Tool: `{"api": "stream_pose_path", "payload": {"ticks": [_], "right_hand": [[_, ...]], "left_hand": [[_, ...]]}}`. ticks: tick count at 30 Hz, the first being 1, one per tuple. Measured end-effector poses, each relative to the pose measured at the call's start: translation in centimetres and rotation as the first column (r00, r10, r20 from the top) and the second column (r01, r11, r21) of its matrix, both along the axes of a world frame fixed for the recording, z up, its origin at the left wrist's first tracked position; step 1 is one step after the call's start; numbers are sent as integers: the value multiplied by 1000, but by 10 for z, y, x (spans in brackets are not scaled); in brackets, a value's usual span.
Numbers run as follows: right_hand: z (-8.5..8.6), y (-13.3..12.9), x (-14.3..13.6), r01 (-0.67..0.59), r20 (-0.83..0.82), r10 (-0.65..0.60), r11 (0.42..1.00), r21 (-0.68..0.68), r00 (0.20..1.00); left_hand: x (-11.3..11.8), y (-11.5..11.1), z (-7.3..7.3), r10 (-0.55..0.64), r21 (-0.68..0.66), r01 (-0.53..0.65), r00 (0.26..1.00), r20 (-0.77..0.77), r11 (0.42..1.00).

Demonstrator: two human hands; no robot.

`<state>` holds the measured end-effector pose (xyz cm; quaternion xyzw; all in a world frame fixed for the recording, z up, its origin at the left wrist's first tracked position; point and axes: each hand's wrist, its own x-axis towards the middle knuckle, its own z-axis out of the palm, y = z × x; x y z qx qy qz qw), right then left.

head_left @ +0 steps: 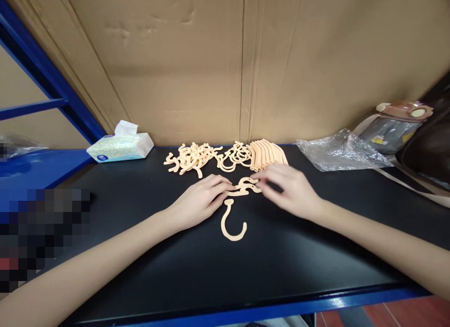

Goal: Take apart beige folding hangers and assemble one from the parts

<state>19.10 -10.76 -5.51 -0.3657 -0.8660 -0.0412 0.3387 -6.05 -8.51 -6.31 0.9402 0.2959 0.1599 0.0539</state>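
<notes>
Two pale curved pieces (242, 192) lie one beside the other on the black table, between my hands. My left hand (204, 198) has its fingers closed on their left ends. At their right ends, my right hand (286, 188) is curled with thumb and forefinger at the tips, touching them. Nearer to me, a pale hook (225, 224) lies flat, its round end up toward my left fingertips and its open curve to the right; neither hand touches it.
Behind are a heap of small pale pieces (193, 158), several hooks (239, 153) and a row of curved bars (267, 153). A tissue pack (121, 146) stands at left; clear plastic (341, 151) and a bottle (393, 130) are at right on the table (176, 280).
</notes>
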Motion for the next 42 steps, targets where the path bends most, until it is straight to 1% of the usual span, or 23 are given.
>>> {"api": "stream_pose_path", "payload": {"ticks": [2,4,6,8,9,11,14,16,22,24,28,30,37,42], "right_hand": [[5,19,19,185,-83,-186,983,-16,979],[7,39,40,319,-98,-323,946,-51,941],[5,56,59,383,-83,-394,916,-119,915],[-1,68,74,442,26,-442,889,-118,896],[-5,72,79,466,87,-458,878,-108,884],[-13,77,84,483,137,-468,868,-110,873],[-21,79,85,491,163,-469,861,-132,868],[-23,79,84,498,179,-473,855,-143,863],[-19,76,81,545,219,-509,823,-157,832],[-16,75,81,583,235,-544,798,-152,806],[-11,72,80,675,260,-631,725,-138,731],[-11,71,80,703,270,-657,697,-139,704],[-13,74,84,740,298,-683,654,-157,667],[-11,72,83,784,331,-719,607,-128,611]], "left_hand": [[0,0,0,-1,-2,1,1000,2,1000],[0,0,0,-3,2,3,1000,3,1000],[0,0,0,-10,11,10,1000,3,1000],[0,1,0,-9,11,9,1000,9,1000],[0,0,0,-6,6,6,1000,14,1000],[0,0,0,1,-7,-1,1000,21,1000],[0,-1,1,3,-18,-3,1000,18,1000],[1,-1,2,5,-22,-5,1000,17,1000],[1,-1,2,4,-12,-3,999,43,1000],[1,-1,2,0,-8,1,999,40,1000],[2,-1,2,8,-19,-7,999,32,1000],[1,-1,2,11,-22,-10,999,31,1000],[0,0,0,-3,-2,3,1000,9,1000],[0,0,0,-8,5,8,1000,-4,1000]]}}
